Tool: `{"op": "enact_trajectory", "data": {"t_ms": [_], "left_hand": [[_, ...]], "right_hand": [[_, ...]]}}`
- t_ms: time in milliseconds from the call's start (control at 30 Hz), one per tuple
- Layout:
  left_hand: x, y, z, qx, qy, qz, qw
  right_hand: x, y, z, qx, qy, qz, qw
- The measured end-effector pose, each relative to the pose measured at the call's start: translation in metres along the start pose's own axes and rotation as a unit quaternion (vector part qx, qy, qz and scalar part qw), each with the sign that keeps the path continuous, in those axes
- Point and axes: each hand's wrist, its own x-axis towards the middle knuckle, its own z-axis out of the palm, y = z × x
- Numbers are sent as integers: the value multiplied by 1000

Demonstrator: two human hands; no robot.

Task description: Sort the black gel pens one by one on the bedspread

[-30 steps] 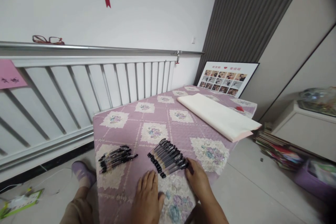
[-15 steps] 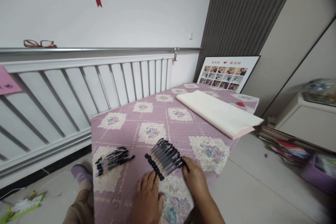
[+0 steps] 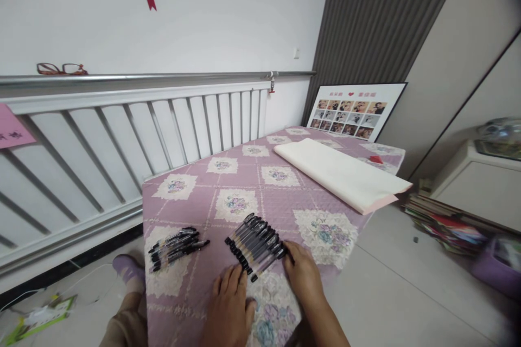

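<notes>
Pens (image 3: 257, 244) in row on tablecloth (image 3: 280, 201); left hand (image 3: 229, 299) flat nearby, holding nothing; right hand (image 3: 303, 272) half-curled at right ends, grip unclear.

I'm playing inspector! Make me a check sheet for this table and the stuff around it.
Surface: purple cloth with pale flower squares.
Job's things: black-capped pens in a neat row; a looser pile to its left.
Clutter: a folded cream sheet and a small red item on the cloth.
Hands: left hand lies flat, thumb apart, near the row; right hand has its fingers at the cap end, grip unclear.
Cables: white cable on the floor.
Surroundings: radiator behind; glasses on a pipe; photo board at the far end.
</notes>
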Motion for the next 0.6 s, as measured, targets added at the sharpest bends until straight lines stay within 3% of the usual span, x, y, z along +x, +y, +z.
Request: {"op": "enact_trajectory", "data": {"t_ms": [167,367,600], "left_hand": [[-2,1,-4,-32,20,0,999],[-3,6,-14,-84,-18,27,996],[2,9,-10,-78,-14,38,996]], "right_hand": [[-2,-1,-3,26,21,8,999],[-3,0,-2,37,34,9,999],[-3,-1,-3,32,33,10,999]]}}
